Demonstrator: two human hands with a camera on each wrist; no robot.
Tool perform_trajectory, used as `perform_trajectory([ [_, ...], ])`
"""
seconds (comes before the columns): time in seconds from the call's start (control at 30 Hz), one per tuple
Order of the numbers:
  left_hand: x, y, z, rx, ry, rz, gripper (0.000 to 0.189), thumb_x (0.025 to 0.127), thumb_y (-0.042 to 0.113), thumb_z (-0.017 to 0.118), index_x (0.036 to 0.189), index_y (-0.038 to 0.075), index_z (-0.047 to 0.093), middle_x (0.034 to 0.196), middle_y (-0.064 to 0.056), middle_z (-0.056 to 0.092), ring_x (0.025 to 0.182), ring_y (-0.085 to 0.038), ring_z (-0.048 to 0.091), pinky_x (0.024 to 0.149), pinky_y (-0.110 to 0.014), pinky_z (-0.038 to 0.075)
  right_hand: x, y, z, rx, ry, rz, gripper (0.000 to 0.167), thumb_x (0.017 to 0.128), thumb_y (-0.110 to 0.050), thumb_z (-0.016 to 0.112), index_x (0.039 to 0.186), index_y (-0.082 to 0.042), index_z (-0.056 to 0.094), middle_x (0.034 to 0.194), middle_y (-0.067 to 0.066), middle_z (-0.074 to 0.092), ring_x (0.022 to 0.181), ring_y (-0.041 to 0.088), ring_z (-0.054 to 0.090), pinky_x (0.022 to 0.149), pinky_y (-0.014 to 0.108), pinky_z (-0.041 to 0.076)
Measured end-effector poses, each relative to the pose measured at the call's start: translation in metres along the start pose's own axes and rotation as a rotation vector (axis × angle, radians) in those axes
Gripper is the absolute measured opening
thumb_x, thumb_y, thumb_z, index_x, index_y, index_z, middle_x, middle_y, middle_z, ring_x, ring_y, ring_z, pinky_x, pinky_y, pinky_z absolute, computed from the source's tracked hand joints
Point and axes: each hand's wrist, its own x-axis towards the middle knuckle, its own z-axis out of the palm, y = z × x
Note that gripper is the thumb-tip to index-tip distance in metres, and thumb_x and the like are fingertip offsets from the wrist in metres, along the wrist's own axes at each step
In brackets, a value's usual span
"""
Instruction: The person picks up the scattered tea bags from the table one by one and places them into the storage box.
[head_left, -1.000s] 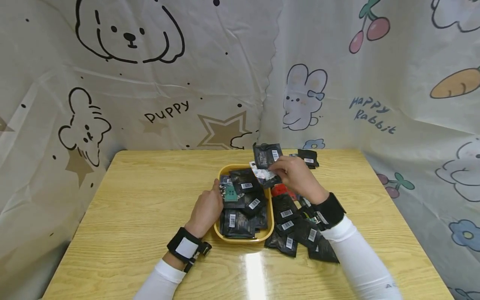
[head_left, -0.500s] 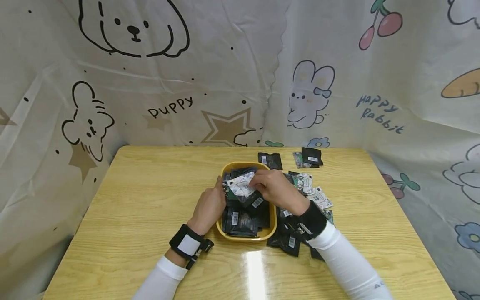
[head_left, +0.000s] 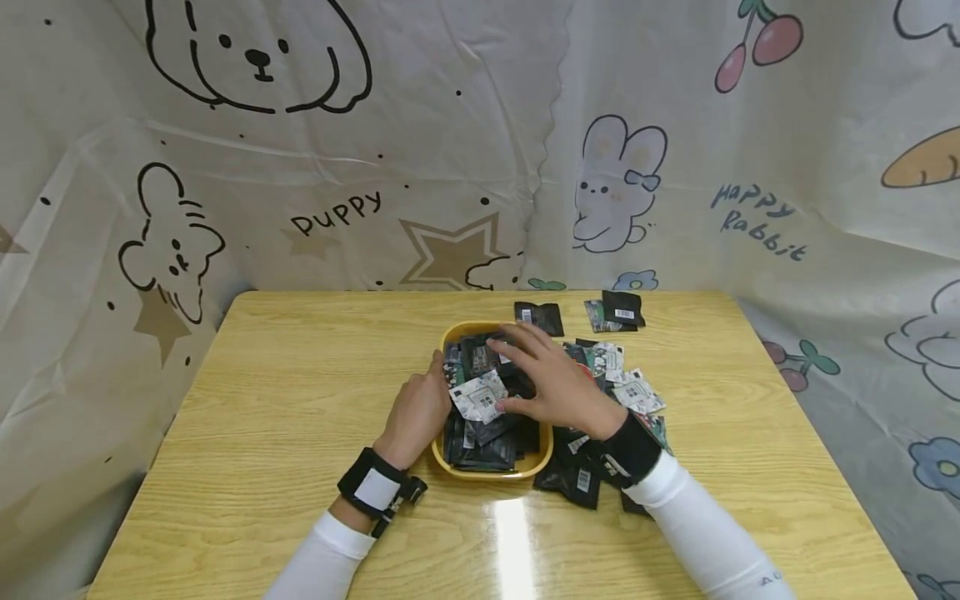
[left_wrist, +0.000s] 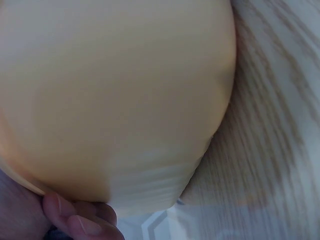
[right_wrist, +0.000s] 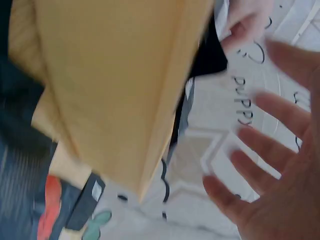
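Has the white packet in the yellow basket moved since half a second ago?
Yes. Judged against the far table edge in the head view, the white packet has shifted toward the person.

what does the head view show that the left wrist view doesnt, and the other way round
Only the head view: the right hand, the white packet lying in the yellow tray, and black packets in and beside it. Only the left wrist view: a broad close-up of the tray's outer side. Both: the tray, the left hand gripping it, and the wooden table.
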Motion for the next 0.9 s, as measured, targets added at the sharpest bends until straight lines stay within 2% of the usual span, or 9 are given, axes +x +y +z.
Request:
perform_trajectory([
  [0.07,0.000,0.001,0.000,-0.005,-0.005,-0.004,0.045,0.100,0.005,0.047,0.141,-0.011,0.041,0.045,-0.001,0.041,0.032,-0.011,0.038,0.031,-0.026,0.027,-0.005,0.008,-0.006,-0.018,-0.001,0.062,0.100,0.075,-0.059,0.075,0.155,-0.022,0.028,0.160,0.010,0.017,0.148,0.031,0.008,0.111,0.059,0.019],
  [0.13,0.000,0.001,0.000,-0.006,-0.008,-0.007,0.045,0.100,0.006,0.046,0.141,-0.011,0.041,0.045,-0.001,0.041,0.032,-0.011,0.038,0.031,-0.026,0.027,-0.011,0.018,-0.012,-0.027,-0.002,0.120,0.110,0.070,-0.064,0.076,0.157,-0.024,0.020,0.162,0.009,0.009,0.148,0.033,0.003,0.111,0.061,0.013],
  [0.2,0.000,0.001,0.001,-0.005,-0.008,-0.009,0.045,0.100,0.006,0.046,0.141,-0.011,0.041,0.045,-0.001,0.041,0.032,-0.011,0.038,0.031,-0.026,0.027,-0.019,0.028,-0.017,-0.026,-0.009,0.179,0.115,0.069,-0.064,0.077,0.157,-0.024,0.016,0.162,0.009,0.006,0.148,0.035,0.002,0.111,0.062,0.010],
  [0.37,0.000,0.002,0.002,-0.010,-0.010,-0.025,0.045,0.100,0.006,0.045,0.142,-0.010,0.040,0.045,0.000,0.041,0.032,-0.011,0.038,0.031,-0.026,0.027,-0.045,0.058,-0.027,-0.040,-0.062,0.330,0.116,0.069,-0.059,0.080,0.157,-0.020,0.016,0.162,0.012,0.005,0.147,0.039,0.003,0.109,0.065,0.012],
  [0.5,-0.001,0.003,0.003,-0.013,-0.021,-0.030,0.045,0.100,0.006,0.045,0.142,-0.011,0.040,0.045,0.000,0.041,0.032,-0.011,0.038,0.031,-0.025,0.028,-0.075,0.080,-0.030,-0.019,-0.207,0.486,0.113,0.070,-0.052,0.083,0.156,-0.014,0.021,0.160,0.021,0.007,0.143,0.049,0.009,0.105,0.068,0.020],
  [0.63,-0.001,0.003,0.004,-0.008,-0.036,-0.032,0.046,0.101,0.007,0.044,0.143,-0.011,0.039,0.045,0.000,0.042,0.032,-0.011,0.038,0.031,-0.025,0.028,-0.105,0.093,-0.027,0.017,-0.377,0.616,0.102,0.073,-0.048,0.082,0.152,-0.009,0.031,0.154,0.031,0.016,0.134,0.056,0.026,0.097,0.067,0.033],
  [0.73,0.000,0.002,0.003,-0.004,-0.044,-0.034,0.046,0.101,0.007,0.043,0.144,-0.010,0.037,0.045,0.000,0.042,0.032,-0.011,0.039,0.032,-0.025,0.028,-0.120,0.096,-0.022,-0.024,-0.377,0.610,0.085,0.079,-0.041,0.080,0.146,-0.006,0.042,0.148,0.033,0.030,0.125,0.056,0.039,0.094,0.063,0.038],
  [0.9,0.000,0.002,0.001,0.006,-0.024,-0.019,0.047,0.100,0.007,0.045,0.143,-0.011,0.038,0.045,0.000,0.041,0.032,-0.011,0.038,0.032,-0.025,0.028,-0.127,0.097,-0.013,-0.144,-0.236,0.509,0.057,0.084,-0.021,0.076,0.134,-0.001,0.056,0.128,0.029,0.053,0.107,0.051,0.054,0.089,0.058,0.044],
])
